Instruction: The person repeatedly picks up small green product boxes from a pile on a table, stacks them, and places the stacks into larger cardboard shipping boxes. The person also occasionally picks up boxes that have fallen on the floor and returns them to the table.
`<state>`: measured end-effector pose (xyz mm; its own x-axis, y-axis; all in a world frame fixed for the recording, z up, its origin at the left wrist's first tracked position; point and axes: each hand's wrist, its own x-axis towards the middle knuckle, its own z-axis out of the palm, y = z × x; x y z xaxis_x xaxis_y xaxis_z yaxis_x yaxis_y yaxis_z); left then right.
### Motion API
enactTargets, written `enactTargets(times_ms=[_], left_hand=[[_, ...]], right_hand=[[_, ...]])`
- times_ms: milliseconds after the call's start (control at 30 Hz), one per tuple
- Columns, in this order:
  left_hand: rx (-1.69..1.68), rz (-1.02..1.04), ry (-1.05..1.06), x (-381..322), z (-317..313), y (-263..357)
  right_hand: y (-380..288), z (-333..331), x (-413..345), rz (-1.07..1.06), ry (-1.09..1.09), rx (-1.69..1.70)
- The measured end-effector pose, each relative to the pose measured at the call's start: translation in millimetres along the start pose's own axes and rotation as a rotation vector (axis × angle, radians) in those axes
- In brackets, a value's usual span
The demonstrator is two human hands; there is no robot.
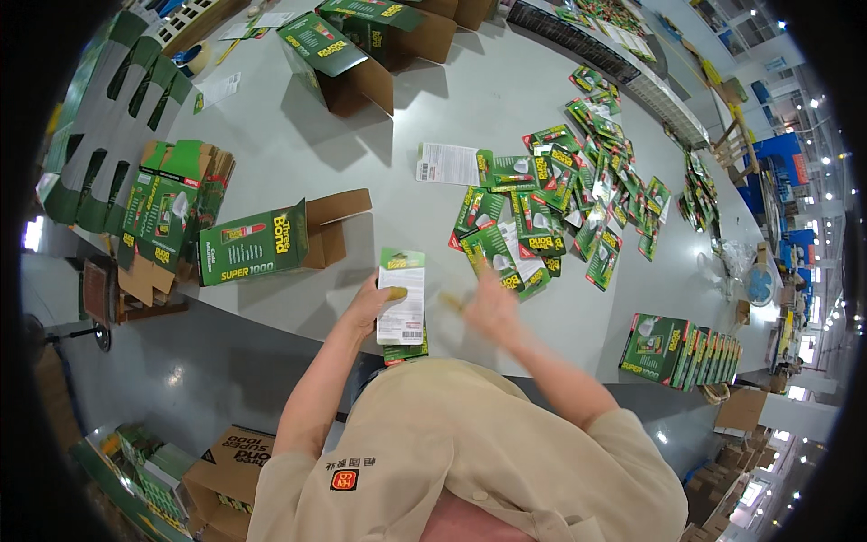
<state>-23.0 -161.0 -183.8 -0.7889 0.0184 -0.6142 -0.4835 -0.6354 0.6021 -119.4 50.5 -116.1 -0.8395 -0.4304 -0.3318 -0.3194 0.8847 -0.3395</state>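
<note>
In my left hand [369, 301] are green and white blister cards of glue [402, 298], the top one back side up, held close to my body at the table edge. My thumb, in a yellowish cover, lies across it. My right hand [489, 305], blurred, is over the near edge of a loose pile of glue cards [535, 223]; whether it touches a card cannot be told. An open green carton [257, 245] lies on its side left of my left hand, its brown flaps towards the middle of the table.
Further open cartons [324, 47] stand at the far side. Flattened cartons [159, 217] are stacked at the left. A row of filled-out green boxes [660, 349] stands at the right edge. More glue cards [698, 190] lie beyond the pile. A tape roll [196, 57] is at far left.
</note>
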Motion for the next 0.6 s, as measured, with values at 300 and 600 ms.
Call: enactTargets(times_ms=[300, 600], left_hand=[[0.154, 0.031, -0.085, 16.9, 14.8, -7.9], [-0.169, 0.061, -0.059, -6.8, 11.2, -15.1]], right_hand=[[9.4, 2.6, 1.3, -1.037, -0.523, 0.078], [73.5, -34.2, 210.2, -0.807, -0.091, -0.096]])
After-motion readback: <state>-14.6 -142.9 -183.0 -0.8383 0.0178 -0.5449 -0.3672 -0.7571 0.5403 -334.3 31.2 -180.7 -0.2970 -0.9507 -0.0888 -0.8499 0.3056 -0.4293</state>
